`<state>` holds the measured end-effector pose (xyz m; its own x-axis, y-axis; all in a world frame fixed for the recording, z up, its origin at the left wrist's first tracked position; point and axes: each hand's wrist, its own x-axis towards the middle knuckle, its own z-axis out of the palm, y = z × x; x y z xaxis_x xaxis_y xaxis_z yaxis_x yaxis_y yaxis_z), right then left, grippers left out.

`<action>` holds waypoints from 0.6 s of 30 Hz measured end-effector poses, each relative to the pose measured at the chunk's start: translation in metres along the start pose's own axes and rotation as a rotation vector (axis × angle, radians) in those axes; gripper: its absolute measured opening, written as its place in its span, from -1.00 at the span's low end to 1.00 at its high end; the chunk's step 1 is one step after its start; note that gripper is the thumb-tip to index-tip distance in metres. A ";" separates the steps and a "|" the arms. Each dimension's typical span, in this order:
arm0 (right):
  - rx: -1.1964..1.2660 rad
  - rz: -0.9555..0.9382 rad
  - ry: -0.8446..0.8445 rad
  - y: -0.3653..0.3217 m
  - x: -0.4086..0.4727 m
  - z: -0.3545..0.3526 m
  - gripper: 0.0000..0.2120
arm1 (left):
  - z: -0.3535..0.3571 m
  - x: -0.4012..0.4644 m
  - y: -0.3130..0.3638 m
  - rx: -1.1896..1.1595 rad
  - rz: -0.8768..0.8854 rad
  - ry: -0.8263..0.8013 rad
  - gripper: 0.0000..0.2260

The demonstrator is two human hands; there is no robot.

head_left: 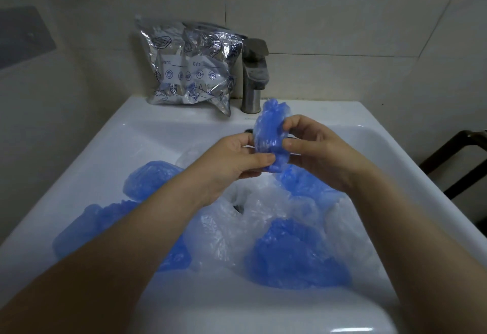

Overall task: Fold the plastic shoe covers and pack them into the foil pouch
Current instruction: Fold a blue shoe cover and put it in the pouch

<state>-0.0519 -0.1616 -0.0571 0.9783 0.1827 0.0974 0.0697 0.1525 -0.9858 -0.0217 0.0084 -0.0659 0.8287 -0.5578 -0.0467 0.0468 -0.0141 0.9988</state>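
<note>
Here, up left beyond the fingers, the pouch [188, 66] leans on the wall beside the tap [254, 75]. The left hand [234, 157] pinches a bunched blue cover [271, 133] between thumb and fingers; the right hand [320, 152] clamps its other side. Below both hands, loose covers [295, 252], blue and clear, lie in the sink [110, 144].

A white basin [411, 149] is set against pale tiled walls [342, 30]; a steel tap [254, 75] is mounted behind it, dimly lit.
</note>
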 end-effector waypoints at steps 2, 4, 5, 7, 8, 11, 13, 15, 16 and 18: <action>0.018 -0.049 0.076 0.000 0.001 -0.001 -0.75 | -0.002 0.000 0.000 0.028 -0.005 -0.006 -0.85; 0.084 -0.090 0.176 -0.003 0.002 -0.004 -0.64 | -0.006 -0.001 0.001 0.171 0.037 -0.035 -0.83; 0.069 -0.106 0.213 -0.004 0.001 -0.006 -0.67 | -0.008 -0.002 0.001 0.266 0.055 -0.060 -0.82; -0.136 -0.119 0.271 -0.005 0.001 -0.009 -0.75 | -0.012 -0.003 0.000 0.401 0.060 -0.104 -0.80; -0.255 -0.125 0.281 -0.004 0.001 -0.011 -0.74 | -0.013 -0.003 0.000 0.433 0.061 -0.109 -0.80; -0.424 -0.129 0.209 -0.006 -0.001 -0.014 -0.78 | -0.018 -0.001 -0.001 0.419 0.079 -0.060 -0.74; -0.497 -0.112 0.140 -0.010 -0.004 -0.016 -0.80 | -0.022 -0.001 0.001 0.411 0.100 -0.063 -0.70; -0.537 -0.077 0.083 -0.013 -0.006 -0.020 -0.74 | -0.024 -0.002 0.003 0.411 0.124 -0.113 -0.67; -0.574 -0.063 0.065 -0.013 -0.007 -0.021 -0.69 | -0.024 -0.003 0.004 0.416 0.131 -0.140 -0.65; -0.687 -0.035 0.051 -0.012 -0.006 -0.022 -0.59 | -0.022 -0.004 0.005 0.447 0.141 -0.175 -0.62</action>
<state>-0.0547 -0.1859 -0.0486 0.9801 0.1405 0.1404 0.1925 -0.4961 -0.8467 -0.0125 0.0291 -0.0614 0.7020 -0.7101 0.0539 -0.3344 -0.2618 0.9054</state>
